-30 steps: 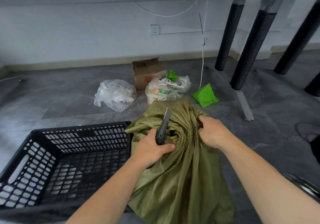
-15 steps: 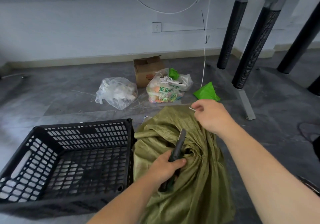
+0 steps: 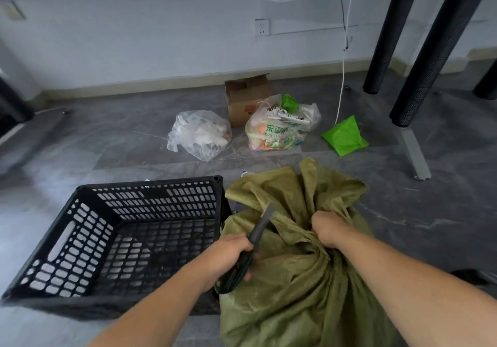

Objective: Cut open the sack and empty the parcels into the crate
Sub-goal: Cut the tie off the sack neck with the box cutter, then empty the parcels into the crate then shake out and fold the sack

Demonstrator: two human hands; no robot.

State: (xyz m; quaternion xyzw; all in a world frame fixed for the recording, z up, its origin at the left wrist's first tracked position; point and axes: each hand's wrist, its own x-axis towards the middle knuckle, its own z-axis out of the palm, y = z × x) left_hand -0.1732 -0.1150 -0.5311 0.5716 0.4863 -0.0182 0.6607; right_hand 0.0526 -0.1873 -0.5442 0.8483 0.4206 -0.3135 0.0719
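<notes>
An olive-green woven sack (image 3: 290, 287) stands on the floor in front of me, its mouth loose and crumpled. My right hand (image 3: 326, 228) grips the bunched neck of the sack. My left hand (image 3: 231, 252) is closed around a dark utility knife (image 3: 259, 228), blade end pointing up and away, resting against the sack's left side. A black perforated plastic crate (image 3: 80, 228) sits directly left of the sack, touching it; nothing shows inside. The parcels are hidden inside the sack.
Beyond the sack lie a clear plastic bag (image 3: 200, 134), a printed bag of rubbish (image 3: 277, 129), a small cardboard box (image 3: 246, 99) and a green bag (image 3: 345, 137). Black table legs (image 3: 430, 51) stand at the right; a white cable (image 3: 343, 77) hangs down the wall.
My right hand was raised above the sack pinching a thin strip half a second ago; it has come down and gripped the sack's neck. The sack's mouth has loosened. The knife hand moved slightly lower.
</notes>
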